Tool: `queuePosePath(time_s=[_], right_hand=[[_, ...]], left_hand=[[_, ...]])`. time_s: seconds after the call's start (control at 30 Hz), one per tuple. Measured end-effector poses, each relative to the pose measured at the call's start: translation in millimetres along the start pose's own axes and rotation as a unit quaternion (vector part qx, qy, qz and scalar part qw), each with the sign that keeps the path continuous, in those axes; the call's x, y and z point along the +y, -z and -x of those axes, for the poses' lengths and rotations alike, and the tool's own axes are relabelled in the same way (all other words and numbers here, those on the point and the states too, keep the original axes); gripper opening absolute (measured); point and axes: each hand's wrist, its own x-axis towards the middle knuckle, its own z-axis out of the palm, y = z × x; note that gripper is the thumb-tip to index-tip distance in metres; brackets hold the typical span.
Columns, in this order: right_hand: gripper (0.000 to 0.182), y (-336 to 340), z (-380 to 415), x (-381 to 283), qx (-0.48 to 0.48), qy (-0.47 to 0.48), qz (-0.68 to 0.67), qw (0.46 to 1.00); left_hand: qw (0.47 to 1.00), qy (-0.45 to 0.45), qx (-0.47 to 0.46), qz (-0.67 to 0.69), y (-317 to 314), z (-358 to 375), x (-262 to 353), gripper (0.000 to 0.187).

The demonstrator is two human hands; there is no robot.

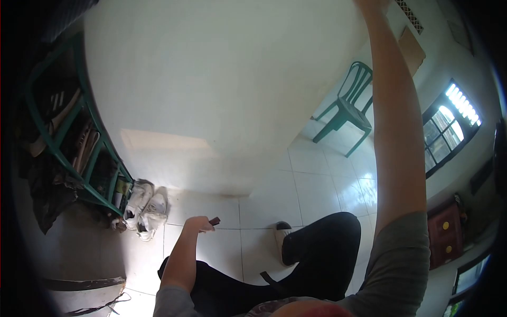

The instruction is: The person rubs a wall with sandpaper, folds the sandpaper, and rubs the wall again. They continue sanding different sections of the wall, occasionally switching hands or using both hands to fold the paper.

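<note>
Low in front of me, my left hand is closed around a small dark brown stick-like object; its short end sticks out past my fingers, and the rest is hidden in the hand. My right arm reaches far up along the right side. At the top edge of the view, my right hand is mostly cut off and smeared, near the corner of the pale wall. What its fingers do is hidden.
A green shelf rack with shoes stands at the left. White sneakers rest on the tiled floor beside it. Behind the wall corner is a green plastic chair. A barred window is at the right. My shoe is on the floor.
</note>
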Motion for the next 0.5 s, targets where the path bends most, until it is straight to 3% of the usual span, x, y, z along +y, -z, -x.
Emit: queuePosePath(time_s=[0.23,0.33,0.5], right_hand=[[0.058,-4,11,5,0.018,0.041,-0.055,0.997],[0.057,-4,25,7,0.017,0.054,-0.073,0.996],[0.056,6,51,3,-0.003,0.068,-0.053,0.996]], left_hand=[[0.996,-0.025,0.057,-0.062,15,9,40,0.054],[0.998,0.007,-0.041,0.05,18,4,43,0.056],[0.996,0.023,-0.052,0.071,15,19,57,0.052]])
